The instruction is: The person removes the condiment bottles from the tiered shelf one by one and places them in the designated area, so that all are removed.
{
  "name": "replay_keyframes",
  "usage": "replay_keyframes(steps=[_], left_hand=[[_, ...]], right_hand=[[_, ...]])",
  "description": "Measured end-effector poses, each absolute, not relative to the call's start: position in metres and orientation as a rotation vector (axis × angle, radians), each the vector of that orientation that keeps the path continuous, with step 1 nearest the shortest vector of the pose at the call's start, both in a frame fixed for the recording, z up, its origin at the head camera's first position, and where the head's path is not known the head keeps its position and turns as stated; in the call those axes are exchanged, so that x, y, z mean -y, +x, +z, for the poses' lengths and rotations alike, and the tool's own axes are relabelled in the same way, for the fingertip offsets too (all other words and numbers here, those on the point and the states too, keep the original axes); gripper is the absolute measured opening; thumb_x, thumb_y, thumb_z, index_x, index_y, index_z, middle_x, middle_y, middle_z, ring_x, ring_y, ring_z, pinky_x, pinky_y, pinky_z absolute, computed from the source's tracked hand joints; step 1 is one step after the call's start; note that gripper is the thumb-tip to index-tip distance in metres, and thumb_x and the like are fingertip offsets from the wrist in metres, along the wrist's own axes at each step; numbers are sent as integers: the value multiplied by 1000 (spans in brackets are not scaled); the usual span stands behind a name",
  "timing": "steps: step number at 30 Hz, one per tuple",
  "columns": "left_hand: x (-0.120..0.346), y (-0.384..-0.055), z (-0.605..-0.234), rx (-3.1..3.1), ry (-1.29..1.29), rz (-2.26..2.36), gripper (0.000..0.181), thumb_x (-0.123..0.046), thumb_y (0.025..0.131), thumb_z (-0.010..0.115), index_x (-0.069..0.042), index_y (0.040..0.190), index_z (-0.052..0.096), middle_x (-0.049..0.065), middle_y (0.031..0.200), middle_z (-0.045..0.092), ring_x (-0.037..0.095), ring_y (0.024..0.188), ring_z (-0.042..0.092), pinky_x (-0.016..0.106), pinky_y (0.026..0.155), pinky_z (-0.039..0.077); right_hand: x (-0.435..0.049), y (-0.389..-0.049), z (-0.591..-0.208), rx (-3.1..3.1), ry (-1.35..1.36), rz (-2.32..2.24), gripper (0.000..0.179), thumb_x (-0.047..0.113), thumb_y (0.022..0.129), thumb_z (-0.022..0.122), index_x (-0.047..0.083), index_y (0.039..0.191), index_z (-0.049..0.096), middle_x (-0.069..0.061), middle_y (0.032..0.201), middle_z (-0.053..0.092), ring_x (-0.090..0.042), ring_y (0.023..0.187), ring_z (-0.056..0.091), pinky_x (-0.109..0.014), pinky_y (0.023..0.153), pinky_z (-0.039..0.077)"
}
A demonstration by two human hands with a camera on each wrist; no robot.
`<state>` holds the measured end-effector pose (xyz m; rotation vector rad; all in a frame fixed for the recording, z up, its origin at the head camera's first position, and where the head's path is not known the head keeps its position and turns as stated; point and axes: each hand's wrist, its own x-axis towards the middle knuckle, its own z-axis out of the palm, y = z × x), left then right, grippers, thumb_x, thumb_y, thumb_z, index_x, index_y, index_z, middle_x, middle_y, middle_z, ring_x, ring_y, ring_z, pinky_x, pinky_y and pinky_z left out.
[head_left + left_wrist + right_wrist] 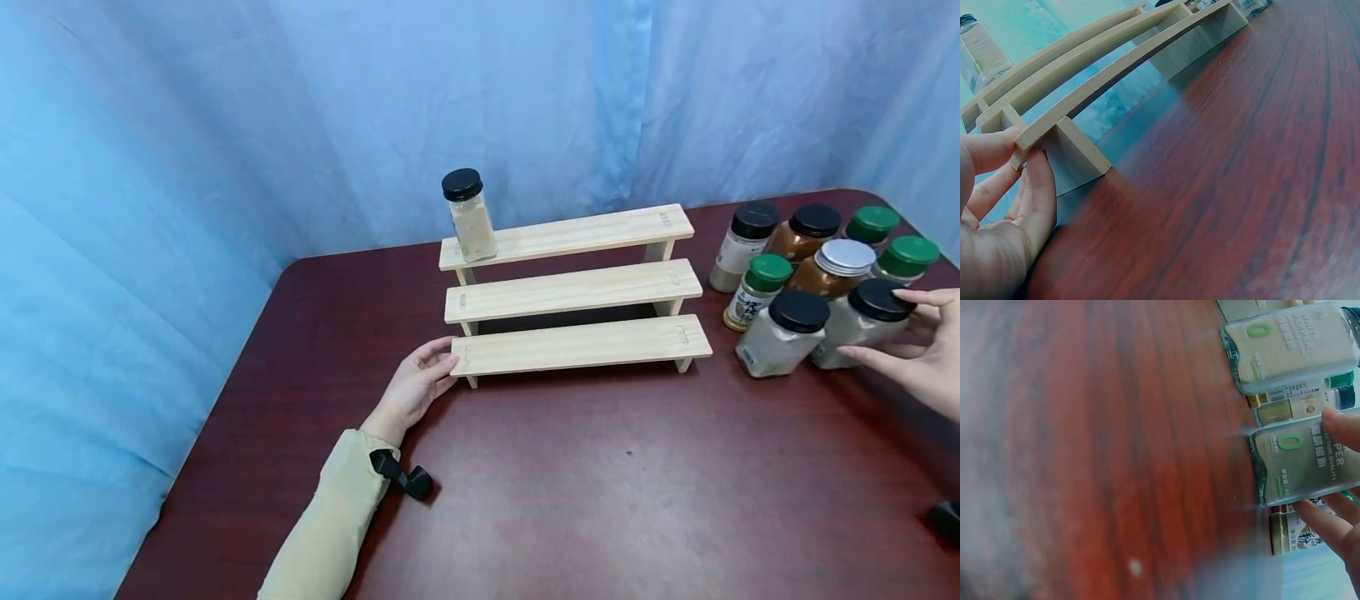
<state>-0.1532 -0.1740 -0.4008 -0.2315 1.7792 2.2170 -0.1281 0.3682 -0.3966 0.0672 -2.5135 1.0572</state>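
A three-tier wooden shelf rack (581, 346) stands on the table, and my left hand (416, 385) pinches the left end of its lowest board between thumb and fingers, as the left wrist view also shows. At the right, my right hand (930, 350) grips a square glass spice jar (847, 332) with a black lid, thumb on one side and fingers on the other. Pale powder fills this jar, and its label (1291, 442) carries a green ring. Beside it stands a similar black-lidded jar (776, 343). A taller black-lidded jar (474, 229) sits on the top board's left end.
Behind the gripped jar cluster several more spice jars, among them a silver-lidded jar (843, 258), a small green-lidded bottle (750, 300) and a black-capped shaker (738, 250). Blue curtains (450, 100) hang behind the dark red table (562, 483).
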Motion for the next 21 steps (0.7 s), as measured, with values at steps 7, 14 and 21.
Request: replay_keyframes(steps=[7, 14, 21], left_hand=[[174, -152, -402, -1800, -210, 2207, 47, 3, 96, 47, 2, 141, 34, -7, 87, 58, 3, 77, 60, 18, 71, 49], [175, -151, -403, -1785, -231, 2206, 47, 3, 96, 47, 2, 141, 34, -7, 85, 57, 2, 75, 59, 17, 70, 50], [174, -154, -402, -1801, -220, 2190, 47, 1, 96, 48, 1, 141, 35, -7, 87, 58, 3, 76, 60, 17, 70, 50]], right_hand=[[-376, -133, -403, 2494, 90, 997, 63, 4, 87, 61, -2, 139, 25, 17, 118, 36, 27, 95, 28, 8, 71, 24], [-408, -149, -427, 2436, 118, 981, 69, -4, 79, 70, 14, 139, 40, 33, 117, 32, 23, 95, 37, 7, 72, 29], [-381, -133, -372, 2534, 78, 866, 33, 8, 93, 58, -5, 123, 56, -9, 146, 40, 15, 125, 29, 0, 97, 21]])
